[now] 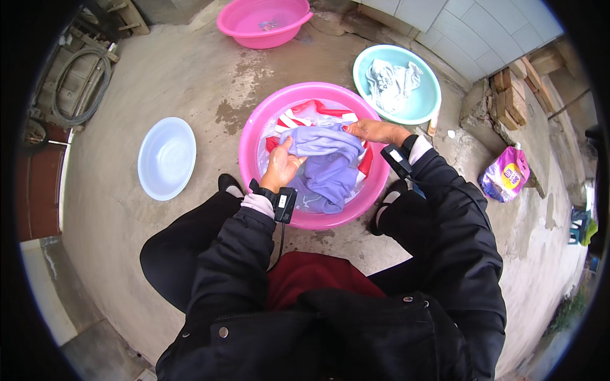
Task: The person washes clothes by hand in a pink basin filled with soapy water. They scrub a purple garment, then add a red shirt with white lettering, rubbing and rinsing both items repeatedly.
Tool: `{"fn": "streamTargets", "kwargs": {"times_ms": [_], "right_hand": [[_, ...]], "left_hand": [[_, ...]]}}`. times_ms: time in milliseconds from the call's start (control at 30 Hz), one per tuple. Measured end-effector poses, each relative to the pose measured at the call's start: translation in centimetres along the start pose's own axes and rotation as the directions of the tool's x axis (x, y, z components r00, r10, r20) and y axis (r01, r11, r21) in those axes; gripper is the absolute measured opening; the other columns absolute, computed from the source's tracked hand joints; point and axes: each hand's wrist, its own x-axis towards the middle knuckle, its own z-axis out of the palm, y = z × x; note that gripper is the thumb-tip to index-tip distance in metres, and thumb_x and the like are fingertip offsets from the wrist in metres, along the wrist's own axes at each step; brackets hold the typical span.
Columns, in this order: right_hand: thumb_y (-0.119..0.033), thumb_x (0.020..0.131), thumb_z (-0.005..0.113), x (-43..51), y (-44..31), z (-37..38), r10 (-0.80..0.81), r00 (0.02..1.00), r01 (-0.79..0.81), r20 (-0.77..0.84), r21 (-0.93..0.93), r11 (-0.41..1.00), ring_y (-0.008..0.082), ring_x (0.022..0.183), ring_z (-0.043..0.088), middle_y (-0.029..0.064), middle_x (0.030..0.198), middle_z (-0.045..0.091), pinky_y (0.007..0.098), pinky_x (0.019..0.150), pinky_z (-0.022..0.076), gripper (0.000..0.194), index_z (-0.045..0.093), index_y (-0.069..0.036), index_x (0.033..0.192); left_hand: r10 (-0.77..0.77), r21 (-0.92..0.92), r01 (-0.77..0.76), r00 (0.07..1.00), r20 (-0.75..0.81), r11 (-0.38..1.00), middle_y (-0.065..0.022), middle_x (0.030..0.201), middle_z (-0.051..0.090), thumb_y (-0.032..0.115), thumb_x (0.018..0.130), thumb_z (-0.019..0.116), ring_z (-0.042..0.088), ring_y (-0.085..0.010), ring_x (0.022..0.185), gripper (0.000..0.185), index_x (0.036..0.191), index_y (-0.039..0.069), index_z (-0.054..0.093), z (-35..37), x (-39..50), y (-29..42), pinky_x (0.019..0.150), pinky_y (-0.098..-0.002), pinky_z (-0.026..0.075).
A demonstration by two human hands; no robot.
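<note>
A wet lavender garment (329, 152) is stretched between my two hands over a pink plastic basin (314, 222). At its left end, my left hand (281, 167) grips the cloth with the thumb on top. My right hand (374, 131) pinches the upper right edge of the same garment. The lower part of the cloth hangs down into the sudsy water (305, 204). A red and white garment (290, 120) lies in the basin behind and beneath it, partly hidden.
A turquoise basin (431, 102) with a pale printed garment (393, 81) stands at the back right. Left is a pale blue basin (167, 159); farther back, another pink basin (267, 40). A purple detergent bag (506, 175) and bricks (512, 102) lie right, a coiled hose (59, 90) far left.
</note>
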Motion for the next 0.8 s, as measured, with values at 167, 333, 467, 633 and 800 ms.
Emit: {"fn": "streamTargets", "kwargs": {"times_ms": [167,333,467,633,800], "right_hand": [[-0.049,0.092,0.051,-0.4,2.8,0.0,-0.025,0.999,0.021,-0.025,-0.144,0.989,0.0111,0.085,0.052,-0.0002,0.09,0.059,0.0285,0.077,0.0437,0.046,0.055,-0.007,0.11],[-0.022,0.081,0.066,0.7,3.8,0.5,-0.083,0.996,0.085,0.021,-0.245,0.966,0.0227,0.087,0.062,0.0118,0.089,0.064,0.0335,0.076,0.0462,0.026,0.056,-0.005,0.098],[-0.026,0.087,0.056,0.1,4.2,-2.0,-0.159,0.95,0.008,-0.27,-0.485,0.874,0.0303,0.084,0.062,0.0155,0.086,0.063,0.0382,0.077,0.0473,0.027,0.057,-0.001,0.099],[-0.029,0.09,0.052,-5.4,5.9,-7.5,0.071,0.963,-0.168,-0.261,-0.374,0.912,0.0212,0.079,0.061,0.0112,0.086,0.065,0.0354,0.074,0.0481,0.029,0.06,-0.002,0.098],[-0.025,0.089,0.052,-12.8,10.5,-11.1,0.178,0.891,-0.358,-0.419,-0.404,0.842,0.0193,0.072,0.063,0.0079,0.078,0.066,0.0329,0.069,0.049,0.025,0.064,-0.003,0.09]], "left_hand": [[-0.069,0.245,0.01,0.97,0.233,0.969,-0.0146,0.122,0.055,0.014,0.093,0.054,0.053,-0.0242,0.113,0.037,0.125,-0.003,0.046,-1.0,0.2,-1.5,0.098,-0.0386,0.042],[-0.054,0.668,-0.155,0.958,0.28,0.728,-0.0101,0.111,0.061,0.004,0.082,0.067,0.059,-0.02,0.101,0.041,0.119,-0.006,0.052,-1.5,0.4,-2.4,0.087,-0.032,0.048],[-0.072,0.661,0.009,0.995,0.069,0.751,-0.0106,0.109,0.061,0.011,0.086,0.064,0.061,-0.0214,0.098,0.033,0.115,-0.004,0.056,-0.7,-0.3,-2.3,0.084,-0.0315,0.051],[-0.221,0.259,0.157,0.945,0.239,0.953,-0.0084,0.106,0.062,0.025,0.093,0.055,0.062,-0.0184,0.096,0.034,0.117,0.0,0.054,3.4,-1.5,-0.7,0.08,-0.0306,0.052],[-0.028,0.34,-0.114,0.922,0.385,0.934,-0.0068,0.106,0.06,0.03,0.095,0.053,0.061,-0.017,0.094,0.037,0.119,0.003,0.051,6.2,-2.0,0.8,0.077,-0.0361,0.053]]}}
